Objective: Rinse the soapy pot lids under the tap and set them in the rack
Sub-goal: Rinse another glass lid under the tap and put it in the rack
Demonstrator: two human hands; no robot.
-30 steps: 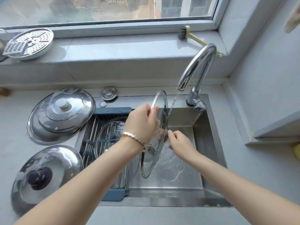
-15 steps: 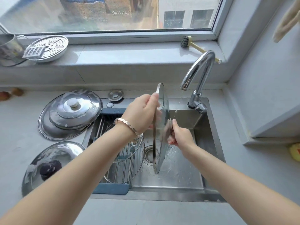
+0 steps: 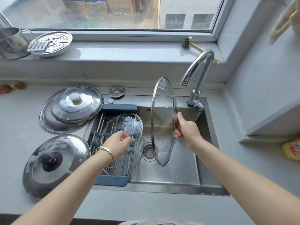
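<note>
Lid point(image 3: 162, 101): our right hand point(image 3: 186, 129) grips it by the knob, fingers curled round it. The glass stands on edge just left of that hand, over the sink point(image 3: 170, 177) and below the tap point(image 3: 200, 69), where we see only drips. Our left hand point(image 3: 118, 143) hangs loosely curled, holding nothing, above a second lid point(image 3: 129, 124) lying in the rack point(image 3: 112, 180). Left of it, the far steel lid point(image 3: 71, 109) and near steel lid point(image 3: 55, 163) sit sudsy on the counter. We judge the rinse done and the racking in hand. Next, the lid must swing left and settle beside the second lid without glass striking glass.
</note>
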